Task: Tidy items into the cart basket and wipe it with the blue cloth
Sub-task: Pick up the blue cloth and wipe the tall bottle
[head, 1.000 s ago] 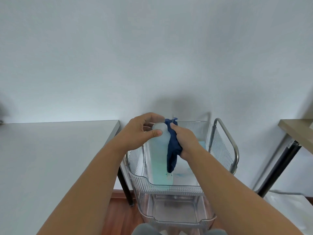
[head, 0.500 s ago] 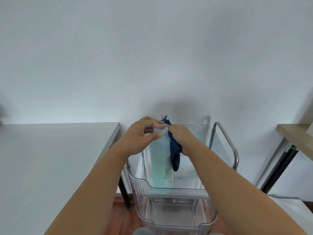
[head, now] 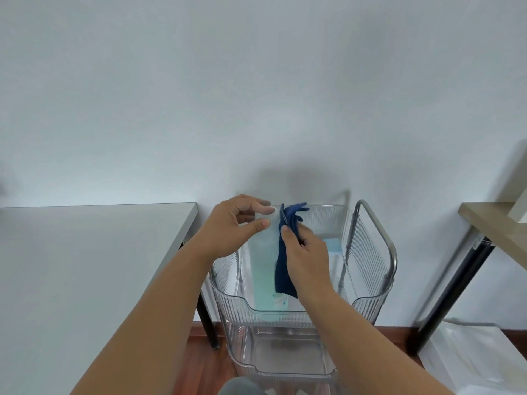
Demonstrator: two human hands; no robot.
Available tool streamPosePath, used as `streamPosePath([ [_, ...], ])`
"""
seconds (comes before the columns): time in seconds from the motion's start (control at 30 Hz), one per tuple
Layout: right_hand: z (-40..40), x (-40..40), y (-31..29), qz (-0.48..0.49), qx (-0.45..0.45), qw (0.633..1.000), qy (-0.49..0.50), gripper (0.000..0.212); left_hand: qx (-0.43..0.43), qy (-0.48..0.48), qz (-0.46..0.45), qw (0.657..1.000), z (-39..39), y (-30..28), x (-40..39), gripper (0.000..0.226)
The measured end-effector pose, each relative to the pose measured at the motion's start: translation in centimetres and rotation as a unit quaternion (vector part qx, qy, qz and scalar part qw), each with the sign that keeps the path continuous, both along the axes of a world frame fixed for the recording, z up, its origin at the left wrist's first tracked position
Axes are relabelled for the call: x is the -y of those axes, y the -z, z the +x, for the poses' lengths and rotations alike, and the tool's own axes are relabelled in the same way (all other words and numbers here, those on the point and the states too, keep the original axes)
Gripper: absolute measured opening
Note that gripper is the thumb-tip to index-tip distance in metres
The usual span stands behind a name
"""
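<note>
A tall pale-green translucent bottle (head: 263, 269) stands upright in the top basket (head: 368, 305) of a clear ribbed plastic cart. My left hand (head: 231, 228) grips the bottle's white cap end between thumb and fingers. My right hand (head: 306, 260) holds the dark blue cloth (head: 283, 269) against the bottle's right side; the cloth's top sticks up above the bottle's shoulder and its lower end hangs down. A light blue and white item (head: 333, 246) lies in the basket behind my right hand, partly hidden.
The cart's metal handle (head: 379, 232) rises at the basket's right. A lower clear basket (head: 285, 374) sits beneath. A grey table (head: 85, 266) stands at the left, a wooden table (head: 496, 226) with a black leg at the right. White sheeting (head: 467, 354) lies on the floor.
My right hand slid down the bottle's side with the blue cloth, leaving the cloth's top sticking up near the cap. My left hand kept its hold on the bottle's top.
</note>
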State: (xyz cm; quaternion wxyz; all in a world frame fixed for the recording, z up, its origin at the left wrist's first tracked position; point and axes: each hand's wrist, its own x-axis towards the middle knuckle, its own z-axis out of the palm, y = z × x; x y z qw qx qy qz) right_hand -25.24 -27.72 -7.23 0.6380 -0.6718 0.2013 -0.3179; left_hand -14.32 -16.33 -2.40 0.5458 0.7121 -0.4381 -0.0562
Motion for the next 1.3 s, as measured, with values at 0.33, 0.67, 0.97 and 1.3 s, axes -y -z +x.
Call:
streamPosePath([
  [0.33,4.9,4.4,-2.7,0.163,-0.133,0.973,-0.092,0.016,-0.044,0.017,-0.003,0.999,0.0,-0.4,-0.2,0.017],
  [0.67,1.5,3.5,0.7,0.195,-0.061,0.972,-0.113,0.020,0.043,-0.054,0.036,0.997,0.1,-0.8,-0.9,0.016],
  [0.97,4.6,4.2,-2.7,0.081,-0.118,0.964,-0.223,0.035,-0.021,-0.050,0.024,0.998,-0.3,-1.0,-1.3,0.017],
  [1.3,5.3,4.1,-1.4,0.101,-0.076,0.967,-0.222,0.024,0.088,-0.021,0.114,0.989,0.0,-1.5,-2.3,0.032],
])
